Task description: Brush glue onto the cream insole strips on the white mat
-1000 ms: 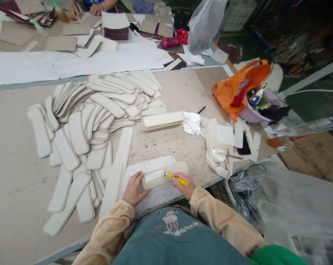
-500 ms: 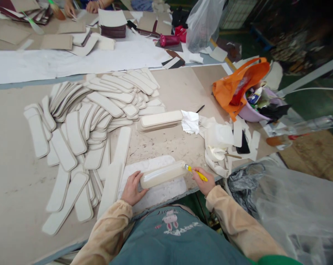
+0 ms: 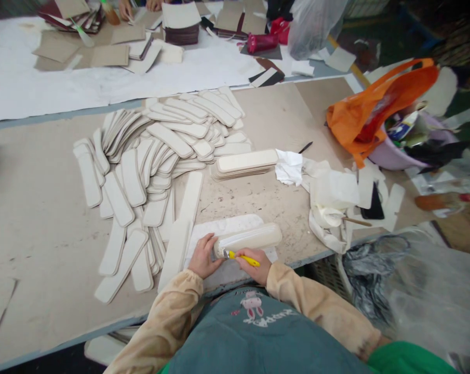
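Note:
A long cream strip with rounded ends (image 3: 254, 237) lies on a white sheet (image 3: 223, 224) at the table's front edge, its top glossy and wet-looking. My left hand (image 3: 204, 256) grips the strip's left end between thumb and fingers. In my right hand (image 3: 258, 264) is a small paintbrush with a yellow handle (image 3: 247, 257). Its bristles touch the strip close to my left fingers. Behind lies a neat stack of similar strips (image 3: 246, 162), and to the left spreads a big heap of loose strips (image 3: 160, 145).
A white crumpled cloth (image 3: 289, 167) and a pot of white paste (image 3: 327, 215) with a stick lie to the right. Beyond them stand an orange bag (image 3: 369, 114) and a lilac basin (image 3: 398, 158). Across the far white table, another person's hands (image 3: 152, 4) show.
The brush in my right hand has gone from the strip's right end to its left end. My left hand stays at the left end. The whole view has shifted.

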A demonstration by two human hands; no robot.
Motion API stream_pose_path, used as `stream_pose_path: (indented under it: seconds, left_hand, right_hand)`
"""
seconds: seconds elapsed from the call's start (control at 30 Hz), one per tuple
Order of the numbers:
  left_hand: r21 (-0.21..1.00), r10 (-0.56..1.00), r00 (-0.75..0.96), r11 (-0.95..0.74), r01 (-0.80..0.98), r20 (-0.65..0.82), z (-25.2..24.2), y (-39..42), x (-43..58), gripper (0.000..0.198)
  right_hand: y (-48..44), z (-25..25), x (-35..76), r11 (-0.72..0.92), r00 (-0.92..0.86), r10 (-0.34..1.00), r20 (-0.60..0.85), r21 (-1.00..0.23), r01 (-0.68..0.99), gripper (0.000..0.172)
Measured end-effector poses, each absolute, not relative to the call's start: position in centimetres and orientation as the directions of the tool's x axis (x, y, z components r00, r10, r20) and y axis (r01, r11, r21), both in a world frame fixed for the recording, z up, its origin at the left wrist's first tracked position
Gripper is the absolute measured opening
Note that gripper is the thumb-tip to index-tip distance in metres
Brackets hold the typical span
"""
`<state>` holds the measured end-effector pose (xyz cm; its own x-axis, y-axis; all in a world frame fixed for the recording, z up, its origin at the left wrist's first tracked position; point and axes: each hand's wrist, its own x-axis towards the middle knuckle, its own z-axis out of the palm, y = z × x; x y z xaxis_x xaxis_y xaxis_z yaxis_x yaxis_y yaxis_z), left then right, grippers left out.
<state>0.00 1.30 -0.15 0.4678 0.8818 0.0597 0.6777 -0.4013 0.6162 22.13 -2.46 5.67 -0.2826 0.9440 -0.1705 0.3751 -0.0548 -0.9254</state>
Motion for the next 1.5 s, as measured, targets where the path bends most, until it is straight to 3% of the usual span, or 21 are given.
stream_pose_path:
  seconds: [0.2, 0.73, 0.87, 1.1, 1.23, 1.5]
  left_hand:
    - [0.608, 0.883, 0.462, -0.412, 0.679, 0.083, -0.1, 1.2, 0.0, 0.063]
    - [0.572, 0.873, 0.478, -0.441, 0.692, 0.095, -0.7, 1.6, 0.0, 0.059]
    - [0.574, 0.874, 0.478, -0.437, 0.693, 0.088, -0.6, 1.6, 0.1, 0.06]
    - [0.573, 0.875, 0.476, -0.437, 0.693, 0.092, -0.2, 1.5, 0.2, 0.061]
    - [0.576, 0.874, 0.476, -0.437, 0.691, 0.093, -0.2, 1.5, 0.3, 0.061]
    - [0.595, 0.875, 0.477, -0.426, 0.681, 0.081, -0.2, 1.5, 0.2, 0.061]
  right_hand:
    - [-2.7, 5.4, 23.9, -0.091, -0.21, 0.959, -0.19, -0.908, 0.409, 0.02]
    - [-4.4, 6.7, 33.6, -0.285, 0.189, 0.958, -0.217, -0.805, 0.52, 0.027]
    - [-4.6, 7.5, 33.3, -0.197, 0.159, 0.979, -0.127, -0.793, 0.577, 0.023]
    - [-3.6, 7.4, 25.9, -0.194, -0.116, 0.962, -0.246, -0.919, 0.343, 0.022]
    - [-2.7, 6.2, 23.0, -0.123, -0.244, 0.945, -0.216, -0.93, 0.346, 0.023]
    - [-3.3, 6.7, 26.2, -0.222, -0.028, 0.967, -0.254, -0.888, 0.403, 0.021]
